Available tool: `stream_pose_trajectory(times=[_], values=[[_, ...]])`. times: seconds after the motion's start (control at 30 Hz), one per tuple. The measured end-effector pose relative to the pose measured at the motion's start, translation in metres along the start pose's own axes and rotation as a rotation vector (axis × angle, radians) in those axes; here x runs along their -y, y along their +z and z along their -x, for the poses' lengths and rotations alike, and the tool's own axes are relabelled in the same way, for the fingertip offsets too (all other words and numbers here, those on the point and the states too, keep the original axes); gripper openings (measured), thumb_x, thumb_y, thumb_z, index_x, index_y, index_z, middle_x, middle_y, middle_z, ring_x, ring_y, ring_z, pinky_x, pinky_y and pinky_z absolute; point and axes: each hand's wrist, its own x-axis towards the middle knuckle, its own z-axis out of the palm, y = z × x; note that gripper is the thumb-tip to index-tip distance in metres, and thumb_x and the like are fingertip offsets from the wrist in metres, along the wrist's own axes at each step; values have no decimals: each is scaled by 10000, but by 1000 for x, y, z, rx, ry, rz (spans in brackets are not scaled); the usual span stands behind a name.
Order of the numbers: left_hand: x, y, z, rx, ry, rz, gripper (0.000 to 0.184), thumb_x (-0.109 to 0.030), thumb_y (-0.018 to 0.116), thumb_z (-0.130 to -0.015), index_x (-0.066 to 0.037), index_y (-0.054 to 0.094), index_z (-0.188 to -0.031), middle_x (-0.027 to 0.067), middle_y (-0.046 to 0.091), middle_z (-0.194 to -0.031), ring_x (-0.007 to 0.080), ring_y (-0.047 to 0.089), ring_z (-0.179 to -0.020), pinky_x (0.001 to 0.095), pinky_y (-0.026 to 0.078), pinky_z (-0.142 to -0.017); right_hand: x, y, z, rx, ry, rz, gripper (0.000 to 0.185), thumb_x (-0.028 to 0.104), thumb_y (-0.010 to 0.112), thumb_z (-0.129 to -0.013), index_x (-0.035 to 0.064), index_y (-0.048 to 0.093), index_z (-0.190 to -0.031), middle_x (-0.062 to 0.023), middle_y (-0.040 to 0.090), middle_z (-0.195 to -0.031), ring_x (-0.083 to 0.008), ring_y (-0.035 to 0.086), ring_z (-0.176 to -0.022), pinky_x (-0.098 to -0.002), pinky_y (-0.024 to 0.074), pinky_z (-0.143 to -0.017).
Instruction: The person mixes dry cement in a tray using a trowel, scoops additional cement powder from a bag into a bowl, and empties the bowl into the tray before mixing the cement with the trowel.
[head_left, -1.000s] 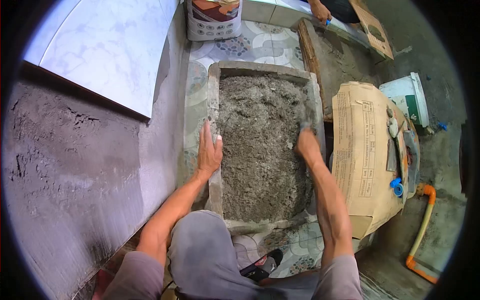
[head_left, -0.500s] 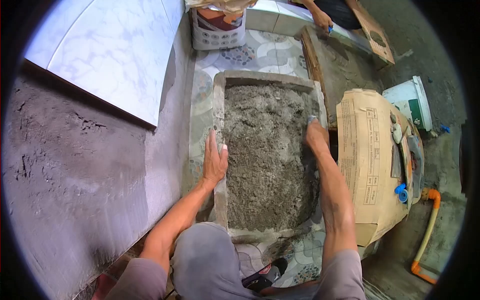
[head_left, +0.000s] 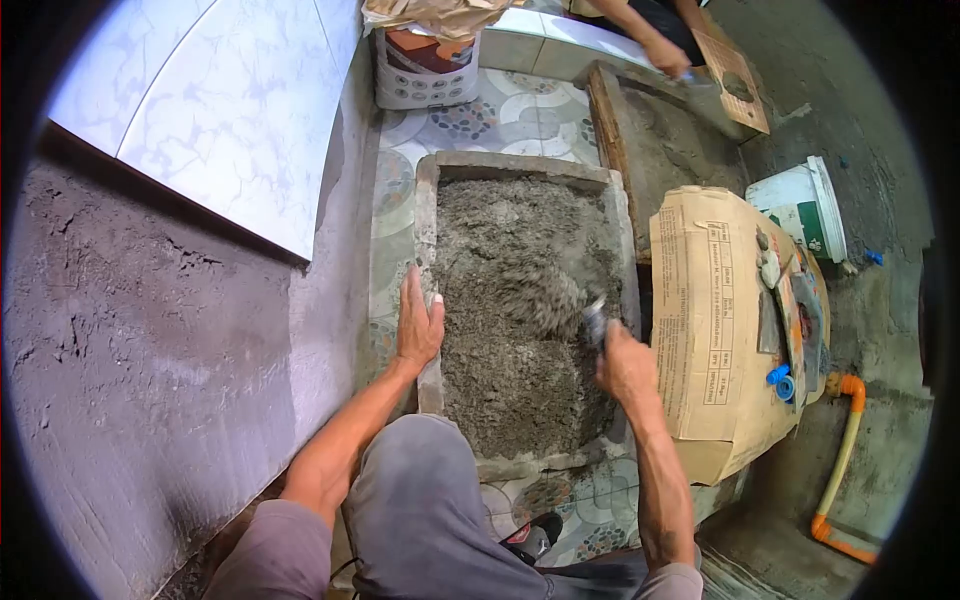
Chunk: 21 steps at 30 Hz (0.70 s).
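Note:
A rectangular mortar trough (head_left: 427,215) with grey crusted walls stands on the tiled floor, full of damp, crumbly grey mortar mix (head_left: 520,390). My left hand (head_left: 418,330) lies against the trough's left wall, fingers stretched out, holding nothing. Over the right part of the mix, my right hand (head_left: 628,372) is closed round the handle of a trowel (head_left: 596,318). The trowel's blade is smeared by motion and hidden among flying mortar near the middle of the trough.
Right of the trough lies a brown paper sack (head_left: 680,330) with tools and blue fittings on it. Behind stand a printed bag (head_left: 425,75) and a white bucket (head_left: 828,205). Another person's hand (head_left: 667,57) works at the top right. An orange pipe (head_left: 850,430) runs low right.
My right hand has moved from the trough's right wall down and inward, and the trowel now throws up mortar. My left hand stays at the left wall. The other person's hand has shifted slightly.

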Motion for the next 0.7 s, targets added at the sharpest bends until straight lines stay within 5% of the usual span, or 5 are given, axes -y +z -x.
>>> stream_pose_trajectory(times=[0.13,0.27,0.47,0.7], values=[[7,1,1,4,21,-11,657,-243,435,-990,97,173,-1488,323,250,-1509,448,250,-1413,453,212,-1179,-23,8,-79,-151,114,-43,327,61,652,-735,-45,487,-996,-243,647,-820,-427,660,-813,-504,538,-655],[1,-4,-2,6,12,-38,657,-257,427,-996,98,172,-1488,325,245,-1512,453,247,-1412,457,209,-1179,-6,30,-152,20,5,2,389,98,734,-733,-32,538,-1044,-212,688,-942,-349,699,-876,-435,568,-750],[0,0,1,30,-21,-25,664,-284,416,-1005,94,167,-1491,323,232,-1520,456,240,-1414,468,202,-1180,34,6,-46,168,-159,180,415,107,737,-756,-51,531,-1080,-185,677,-869,-323,715,-764,-387,580,-645],[1,0,1,5,19,-8,657,-291,414,-1007,96,186,-1485,317,261,-1503,446,270,-1399,461,225,-1168,6,28,-28,-81,129,369,303,94,601,-871,-43,541,-1135,-134,681,-912,-235,715,-698,-317,578,-595]])
